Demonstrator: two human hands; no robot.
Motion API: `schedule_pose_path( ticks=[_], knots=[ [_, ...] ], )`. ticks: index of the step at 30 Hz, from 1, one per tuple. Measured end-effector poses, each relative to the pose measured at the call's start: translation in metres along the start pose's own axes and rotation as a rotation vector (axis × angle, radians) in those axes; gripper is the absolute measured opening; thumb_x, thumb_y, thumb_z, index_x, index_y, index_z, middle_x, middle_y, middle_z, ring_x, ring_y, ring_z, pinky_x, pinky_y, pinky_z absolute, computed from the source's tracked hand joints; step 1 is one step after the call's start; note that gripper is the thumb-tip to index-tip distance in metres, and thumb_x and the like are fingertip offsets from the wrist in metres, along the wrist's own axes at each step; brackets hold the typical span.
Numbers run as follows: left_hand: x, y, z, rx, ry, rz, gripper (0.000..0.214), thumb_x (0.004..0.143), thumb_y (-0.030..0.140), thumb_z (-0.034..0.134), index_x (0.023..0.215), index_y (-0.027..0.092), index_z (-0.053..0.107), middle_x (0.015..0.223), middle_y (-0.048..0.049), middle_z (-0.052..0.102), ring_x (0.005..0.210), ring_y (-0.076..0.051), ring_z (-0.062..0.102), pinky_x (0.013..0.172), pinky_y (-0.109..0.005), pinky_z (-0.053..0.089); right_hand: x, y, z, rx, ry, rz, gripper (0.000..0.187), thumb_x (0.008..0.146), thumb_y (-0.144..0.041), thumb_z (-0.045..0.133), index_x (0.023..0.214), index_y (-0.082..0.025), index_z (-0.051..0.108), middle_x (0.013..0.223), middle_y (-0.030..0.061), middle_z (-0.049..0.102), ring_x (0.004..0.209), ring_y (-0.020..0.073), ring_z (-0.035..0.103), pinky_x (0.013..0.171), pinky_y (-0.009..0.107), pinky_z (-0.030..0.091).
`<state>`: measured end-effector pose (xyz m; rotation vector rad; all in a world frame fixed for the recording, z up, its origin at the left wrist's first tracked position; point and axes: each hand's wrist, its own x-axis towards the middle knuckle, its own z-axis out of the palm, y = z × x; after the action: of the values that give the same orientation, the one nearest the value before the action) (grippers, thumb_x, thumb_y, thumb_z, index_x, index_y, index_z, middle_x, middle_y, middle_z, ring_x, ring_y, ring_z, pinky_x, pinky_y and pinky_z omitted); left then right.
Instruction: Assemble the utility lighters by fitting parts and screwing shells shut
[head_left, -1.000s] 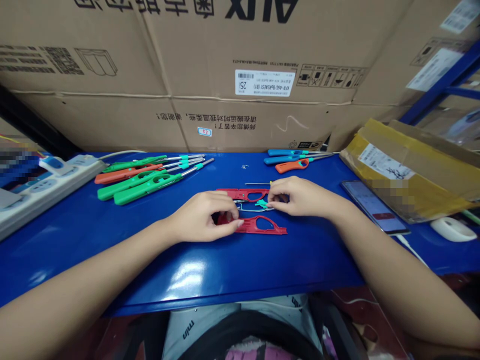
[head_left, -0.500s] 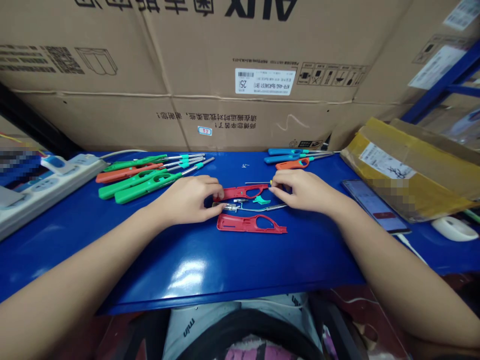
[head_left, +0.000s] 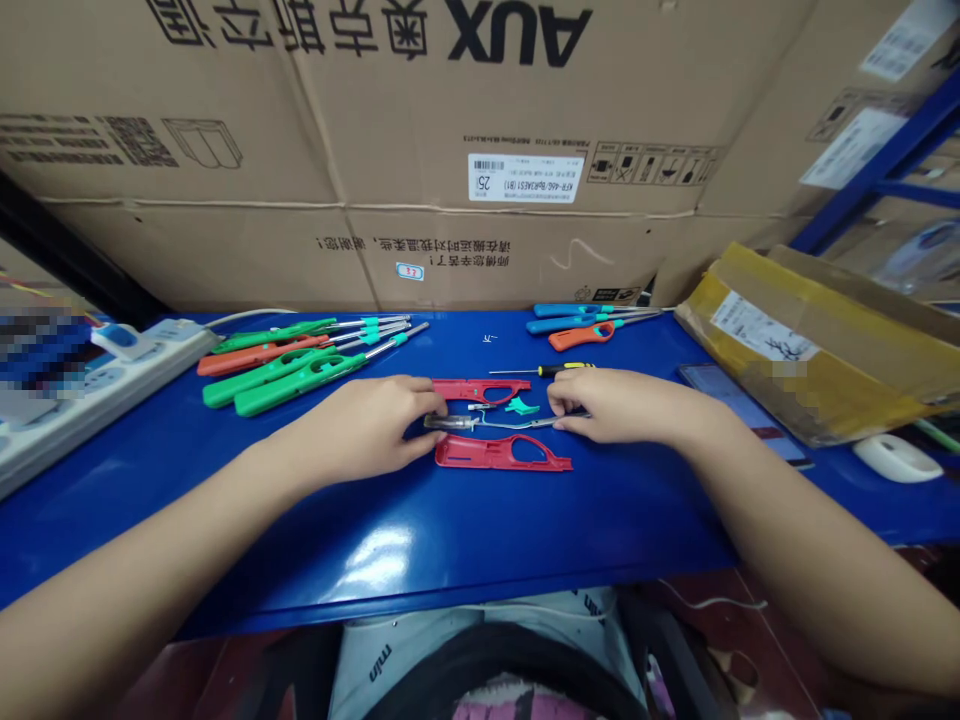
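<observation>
Several parts of an opened lighter lie in front of me. My left hand [head_left: 394, 418] has its thumb and fingertips on either side of the clear fuel tank [head_left: 453, 423]. From the tank a thin tube leads right to the metal lighter nozzle [head_left: 566, 420], pinched by my right hand [head_left: 589, 405]. One red shell half [head_left: 480, 388] lies behind the tank, partly under my left fingers; the other red shell half [head_left: 480, 455] lies in front. Between them are a green trigger [head_left: 522, 406] and a small igniter piece [head_left: 478, 407]. Behind my right hand rests a yellow-and-black screwdriver [head_left: 551, 371].
Green and orange lighters [head_left: 300, 375] lie at the left, beside a white power strip [head_left: 142, 365]. Blue and orange lighters [head_left: 577, 325] lie at the back. On the right are a phone [head_left: 701, 380], a yellow-taped package [head_left: 817, 370] and a white mouse [head_left: 898, 457]. A large carton [head_left: 420, 150] stands behind.
My right hand has left the screwdriver, lying behind the shell, and moved forward onto the metal nozzle. My left thumb has shifted to the tank's near side. The view has tilted up slightly.
</observation>
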<state>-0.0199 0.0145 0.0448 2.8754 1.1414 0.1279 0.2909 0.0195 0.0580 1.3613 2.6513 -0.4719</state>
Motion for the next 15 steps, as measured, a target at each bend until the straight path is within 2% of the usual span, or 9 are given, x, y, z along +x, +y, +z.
schedule_pose_path(
  ticks=[3,6,11,15],
  knots=[
    [-0.001,0.000,-0.001,-0.081,-0.087,-0.005,0.017,0.095,0.035,0.057,0.101,0.027,0.070,0.105,0.0001,0.072,0.084,-0.020,0.070,0.067,-0.030,0.050,-0.003,-0.008,-0.008,-0.042,-0.079,0.059,0.009,0.086,-0.022,0.058,0.078,-0.021,0.061,0.086,0.0046,0.064,0.069,0.0166,0.053,0.060,0.028,0.033],
    [0.003,0.000,-0.001,-0.131,-0.084,-0.019,0.016,0.094,0.034,0.058,0.102,0.026,0.069,0.105,-0.0002,0.071,0.086,-0.020,0.069,0.071,-0.031,0.051,-0.005,-0.012,-0.009,-0.058,-0.051,0.062,0.012,0.088,-0.025,0.057,0.078,-0.021,0.062,0.086,0.0041,0.065,0.070,0.0168,0.054,0.060,0.028,0.033],
    [0.006,0.006,0.011,-0.176,0.110,0.083,0.021,0.099,0.037,0.054,0.099,0.020,0.066,0.101,-0.0044,0.067,0.095,-0.022,0.064,0.083,-0.034,0.049,0.001,-0.011,0.007,-0.040,0.228,-0.104,0.016,0.095,-0.026,0.052,0.084,-0.020,0.062,0.088,0.0042,0.066,0.076,0.0167,0.057,0.066,0.028,0.036],
    [0.005,0.005,0.025,-0.273,0.113,0.157,0.017,0.100,0.035,0.054,0.103,0.021,0.064,0.103,-0.0032,0.068,0.097,-0.020,0.063,0.085,-0.033,0.048,0.011,-0.004,0.022,0.008,0.353,-0.192,0.021,0.097,-0.034,0.056,0.085,-0.019,0.062,0.087,0.0040,0.065,0.076,0.0160,0.056,0.069,0.029,0.040]
  ],
)
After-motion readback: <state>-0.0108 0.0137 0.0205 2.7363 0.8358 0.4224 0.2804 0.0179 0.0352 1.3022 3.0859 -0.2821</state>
